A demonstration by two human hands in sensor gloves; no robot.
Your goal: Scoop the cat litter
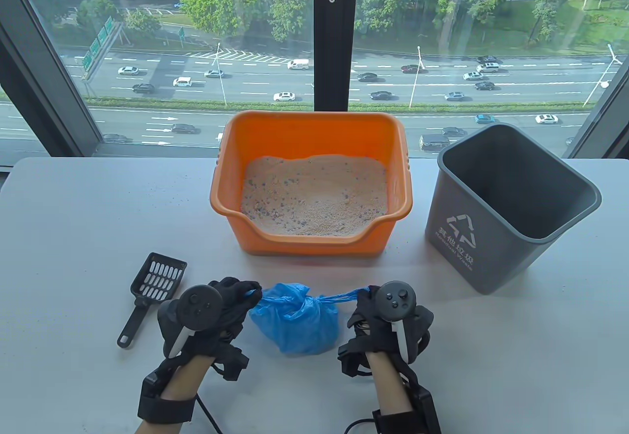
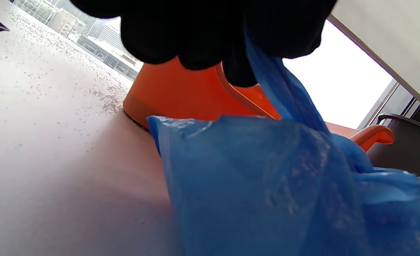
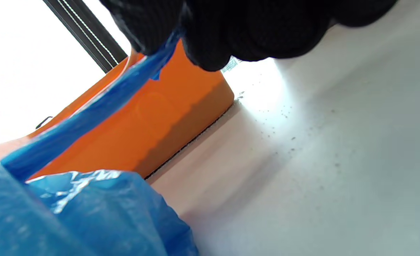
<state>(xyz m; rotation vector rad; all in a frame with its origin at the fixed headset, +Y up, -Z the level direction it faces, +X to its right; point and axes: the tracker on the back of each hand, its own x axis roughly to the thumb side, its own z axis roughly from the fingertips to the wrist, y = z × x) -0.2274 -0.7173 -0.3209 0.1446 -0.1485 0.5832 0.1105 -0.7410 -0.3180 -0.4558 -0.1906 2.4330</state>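
Note:
A filled blue plastic bag [image 1: 295, 321] sits on the white table [image 1: 73, 217] in front of the orange litter box [image 1: 309, 131], which holds pale litter [image 1: 314, 198]. My left hand [image 1: 245, 292] grips the bag's left handle strip; my right hand [image 1: 363, 296] grips its right handle strip, stretched taut. The handles cross at a knot on top of the bag. In the left wrist view the bag [image 2: 267, 188] fills the lower right, its strip running up into my fingers [image 2: 203, 42]. In the right wrist view my fingers [image 3: 210, 39] pinch the strip [image 3: 89, 117].
A black slotted scoop [image 1: 150, 291] lies on the table left of my left hand. A grey waste bin [image 1: 506, 208] stands open at the right, beside the litter box. Litter grains are scattered on the table around the box. A window runs behind the table.

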